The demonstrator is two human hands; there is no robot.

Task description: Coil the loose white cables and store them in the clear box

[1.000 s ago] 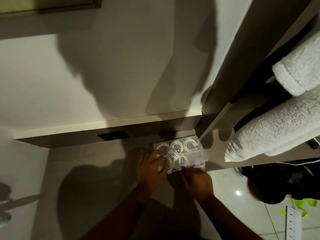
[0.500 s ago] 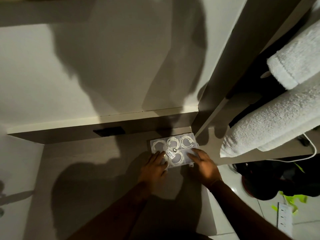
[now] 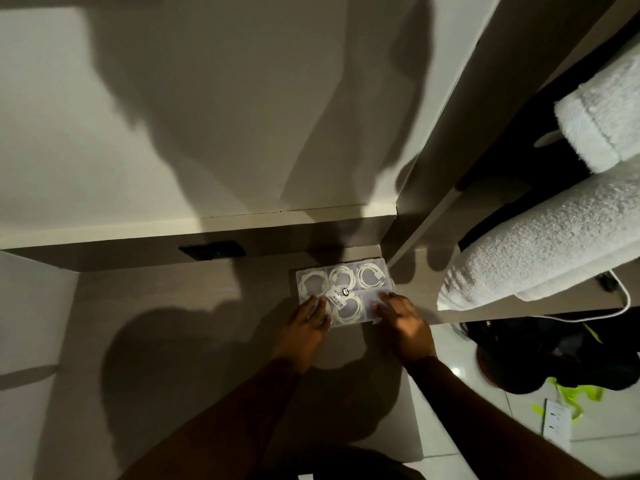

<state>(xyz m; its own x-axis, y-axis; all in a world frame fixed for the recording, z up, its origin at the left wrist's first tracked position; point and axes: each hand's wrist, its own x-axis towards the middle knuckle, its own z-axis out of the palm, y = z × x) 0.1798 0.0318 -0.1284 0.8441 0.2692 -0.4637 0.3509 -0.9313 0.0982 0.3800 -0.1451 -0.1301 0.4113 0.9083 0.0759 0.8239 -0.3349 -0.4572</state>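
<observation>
Left hand and right hand, fingers spread flat, seemingly pressing clear box (coiled cables inside).

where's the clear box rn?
Head view: the clear box lies flat on the desk at its far right corner, just below the wall ledge, with the left hand and right hand resting on its near edge.
</observation>
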